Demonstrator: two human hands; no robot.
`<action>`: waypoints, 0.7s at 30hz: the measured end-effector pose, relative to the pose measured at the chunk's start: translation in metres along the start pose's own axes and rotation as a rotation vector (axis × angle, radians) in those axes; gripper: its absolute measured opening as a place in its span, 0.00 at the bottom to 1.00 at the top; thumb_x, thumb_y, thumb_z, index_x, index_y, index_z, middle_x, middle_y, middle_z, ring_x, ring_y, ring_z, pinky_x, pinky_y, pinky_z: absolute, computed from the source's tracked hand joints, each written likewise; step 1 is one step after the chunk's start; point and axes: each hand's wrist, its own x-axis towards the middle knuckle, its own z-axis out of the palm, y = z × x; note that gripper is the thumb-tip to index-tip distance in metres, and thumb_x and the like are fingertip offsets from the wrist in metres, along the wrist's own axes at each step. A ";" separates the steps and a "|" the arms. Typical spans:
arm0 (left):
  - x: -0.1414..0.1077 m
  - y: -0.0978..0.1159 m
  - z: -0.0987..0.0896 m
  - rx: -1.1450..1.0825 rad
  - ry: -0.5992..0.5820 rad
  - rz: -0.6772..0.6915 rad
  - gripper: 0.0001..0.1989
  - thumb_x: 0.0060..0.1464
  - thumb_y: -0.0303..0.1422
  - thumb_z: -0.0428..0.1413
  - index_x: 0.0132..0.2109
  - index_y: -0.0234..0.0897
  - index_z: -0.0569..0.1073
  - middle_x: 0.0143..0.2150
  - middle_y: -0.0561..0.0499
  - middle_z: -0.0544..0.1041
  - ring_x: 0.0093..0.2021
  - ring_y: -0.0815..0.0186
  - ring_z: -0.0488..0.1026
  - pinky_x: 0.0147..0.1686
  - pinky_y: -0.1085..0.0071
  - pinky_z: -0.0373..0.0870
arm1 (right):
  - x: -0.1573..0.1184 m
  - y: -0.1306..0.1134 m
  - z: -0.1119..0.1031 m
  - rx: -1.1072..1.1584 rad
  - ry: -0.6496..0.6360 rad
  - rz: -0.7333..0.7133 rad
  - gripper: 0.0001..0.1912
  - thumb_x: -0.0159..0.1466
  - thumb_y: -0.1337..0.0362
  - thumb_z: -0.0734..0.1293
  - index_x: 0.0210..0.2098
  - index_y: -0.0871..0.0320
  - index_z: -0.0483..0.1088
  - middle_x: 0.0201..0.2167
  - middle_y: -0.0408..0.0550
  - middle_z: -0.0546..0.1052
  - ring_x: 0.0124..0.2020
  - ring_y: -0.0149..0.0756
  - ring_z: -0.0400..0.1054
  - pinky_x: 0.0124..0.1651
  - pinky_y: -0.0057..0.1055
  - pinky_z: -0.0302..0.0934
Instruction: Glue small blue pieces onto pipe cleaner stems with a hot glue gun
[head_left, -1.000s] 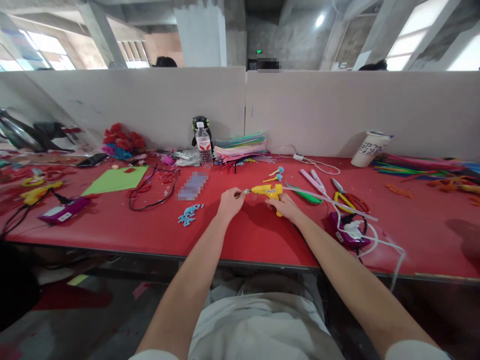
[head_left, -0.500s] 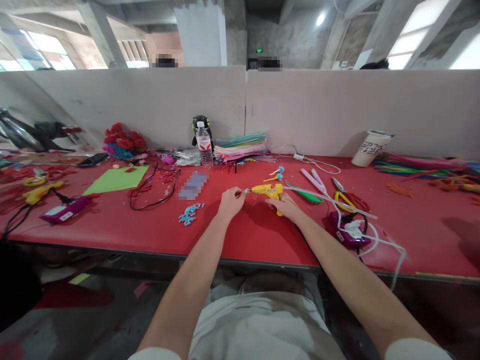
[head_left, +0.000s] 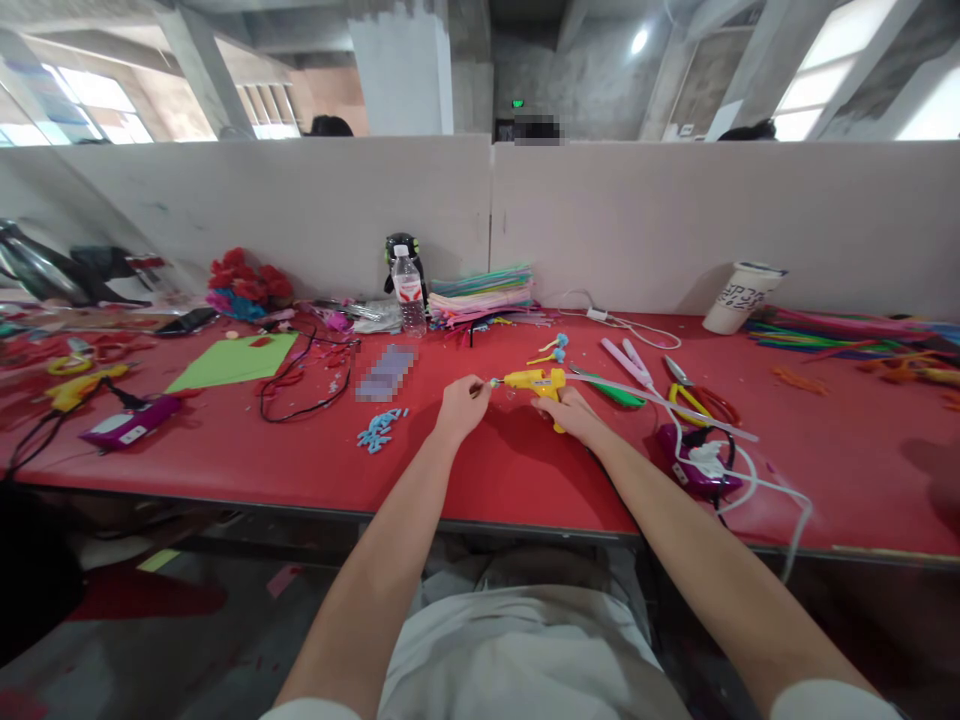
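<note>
My right hand [head_left: 568, 408] is closed around the handle of a yellow hot glue gun [head_left: 534, 379]. A long clear glue stick [head_left: 675, 405] sticks out of the gun's back to the right. The nozzle points left at the fingertips of my left hand [head_left: 463, 404]. Those fingers are pinched, and a tiny pale-blue bit shows at their tips by the nozzle; what it is I cannot make out. Left of that hand lies a small pile of light-blue short pieces [head_left: 379, 430]. Behind the gun rest small blue-topped pieces with yellow stems [head_left: 553, 355].
On the red table [head_left: 495, 480], pliers [head_left: 690, 390], a pink-handled tool [head_left: 628, 362] and a purple power strip [head_left: 694, 465] with white cable lie right. A water bottle [head_left: 409, 290] and pipe cleaners [head_left: 484, 292] stand behind. Green paper [head_left: 236, 360] lies left; a cup [head_left: 742, 297] leans back right.
Almost nothing differs. Both hands and the glue gun keep nearly the same place, nozzle still at the left fingertips.
</note>
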 end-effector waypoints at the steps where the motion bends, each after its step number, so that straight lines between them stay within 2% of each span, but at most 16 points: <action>1: 0.000 0.000 0.000 0.001 0.001 0.000 0.11 0.55 0.36 0.54 0.29 0.35 0.72 0.28 0.49 0.75 0.28 0.69 0.69 0.32 0.73 0.63 | 0.000 0.000 0.000 0.001 0.003 0.001 0.14 0.56 0.54 0.64 0.21 0.57 0.65 0.19 0.41 0.68 0.21 0.29 0.61 0.25 0.27 0.54; 10: -0.001 0.002 -0.002 -0.029 0.017 0.001 0.12 0.56 0.38 0.54 0.29 0.35 0.73 0.27 0.50 0.75 0.28 0.69 0.68 0.32 0.73 0.63 | -0.005 -0.008 0.000 0.000 0.023 0.027 0.12 0.56 0.55 0.64 0.23 0.57 0.64 0.19 0.40 0.67 0.21 0.29 0.60 0.23 0.26 0.53; 15: 0.000 0.003 -0.002 -0.029 0.039 -0.003 0.13 0.56 0.39 0.53 0.29 0.35 0.72 0.26 0.51 0.73 0.28 0.70 0.67 0.32 0.74 0.62 | -0.005 -0.007 -0.003 -0.023 0.062 0.018 0.11 0.56 0.55 0.64 0.25 0.57 0.67 0.21 0.41 0.68 0.22 0.30 0.62 0.25 0.26 0.54; 21: 0.000 0.005 -0.004 -0.065 0.065 -0.009 0.14 0.57 0.41 0.52 0.31 0.35 0.73 0.28 0.51 0.73 0.28 0.69 0.66 0.32 0.73 0.61 | 0.000 0.005 -0.010 -0.194 0.226 -0.027 0.16 0.58 0.52 0.63 0.37 0.57 0.72 0.26 0.45 0.73 0.28 0.37 0.66 0.31 0.30 0.59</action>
